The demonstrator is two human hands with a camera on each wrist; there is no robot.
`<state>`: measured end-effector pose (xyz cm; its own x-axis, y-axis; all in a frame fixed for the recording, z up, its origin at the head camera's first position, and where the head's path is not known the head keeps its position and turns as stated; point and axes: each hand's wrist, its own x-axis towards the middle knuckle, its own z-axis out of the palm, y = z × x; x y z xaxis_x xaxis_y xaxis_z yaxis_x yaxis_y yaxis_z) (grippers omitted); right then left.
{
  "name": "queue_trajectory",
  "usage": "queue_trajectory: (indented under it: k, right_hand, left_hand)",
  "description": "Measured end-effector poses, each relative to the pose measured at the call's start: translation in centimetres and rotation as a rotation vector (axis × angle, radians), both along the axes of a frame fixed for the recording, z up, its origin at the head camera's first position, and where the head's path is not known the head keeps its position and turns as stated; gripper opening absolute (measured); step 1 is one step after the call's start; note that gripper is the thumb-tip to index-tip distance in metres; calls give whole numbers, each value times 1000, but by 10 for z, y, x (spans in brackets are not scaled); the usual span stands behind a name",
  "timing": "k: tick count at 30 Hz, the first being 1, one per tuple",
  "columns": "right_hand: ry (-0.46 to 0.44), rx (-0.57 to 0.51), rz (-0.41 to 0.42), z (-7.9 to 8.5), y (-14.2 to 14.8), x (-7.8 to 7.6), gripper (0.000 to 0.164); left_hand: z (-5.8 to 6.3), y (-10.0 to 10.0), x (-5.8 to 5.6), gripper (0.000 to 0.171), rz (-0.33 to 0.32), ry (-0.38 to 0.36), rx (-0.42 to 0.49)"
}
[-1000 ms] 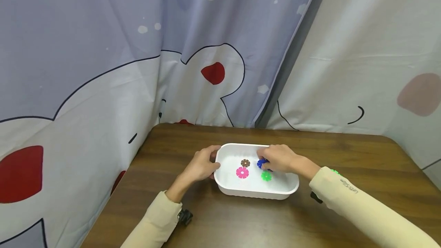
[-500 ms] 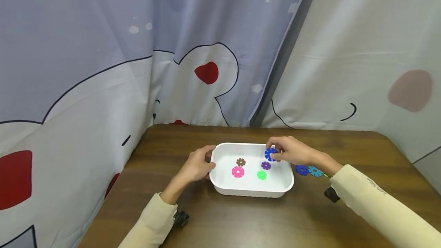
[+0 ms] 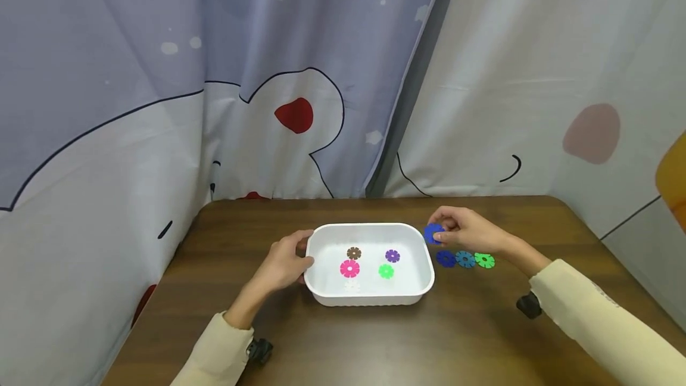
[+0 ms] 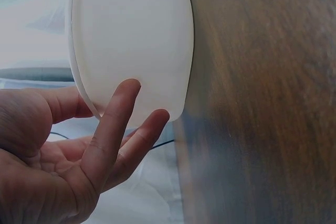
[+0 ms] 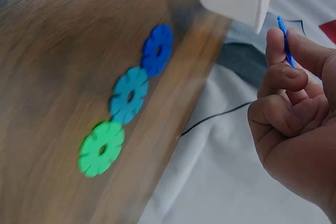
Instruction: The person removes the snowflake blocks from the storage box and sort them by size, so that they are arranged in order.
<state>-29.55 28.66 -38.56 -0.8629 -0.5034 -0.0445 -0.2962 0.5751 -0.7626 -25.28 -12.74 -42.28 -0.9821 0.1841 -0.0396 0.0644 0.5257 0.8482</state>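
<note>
My right hand [image 3: 471, 231] pinches a blue notched building disc [image 3: 433, 233] between thumb and index finger, in the air just past the tray's right rim. In the right wrist view that disc [image 5: 286, 40] shows edge-on. The white plastic tray [image 3: 370, 301] stands on the table. At its left end my left hand [image 3: 283, 262] grips the rim, thumb at the edge and other fingers along the outer wall. Inside lie a brown disc [image 3: 354, 253], a pink disc [image 3: 350, 268], a purple disc [image 3: 392, 256] and a green disc [image 3: 386, 271], spaced apart or nearly touching.
Right of the tray, a row on the wooden table [image 3: 343, 344] holds a dark blue disc [image 3: 446, 258], a teal disc [image 3: 465, 259] and a bright green disc [image 3: 485, 261]. A printed curtain [image 3: 300, 159] hangs behind the table's back edge.
My right hand has lifted the blue disc out of the tray and carried it right, past the rim. The left hand stays on the tray. The head view has turned rightward.
</note>
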Motion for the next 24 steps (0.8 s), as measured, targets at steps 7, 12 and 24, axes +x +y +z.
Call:
queue_trajectory:
  k: [7, 12, 24]
  right_hand:
    - [21, 1, -58, -1, 30, 7, 28]
    - [13, -10, -80, -9, 45, 11, 28]
    - [138, 91, -113, -36, 94, 30, 27]
  left_hand:
    - [0, 2, -2, 63, -2, -21, -19]
    - [1, -2, -3, 63, 5, -23, -37]
    - [1, 1, -2, 62, -10, -16, -23]
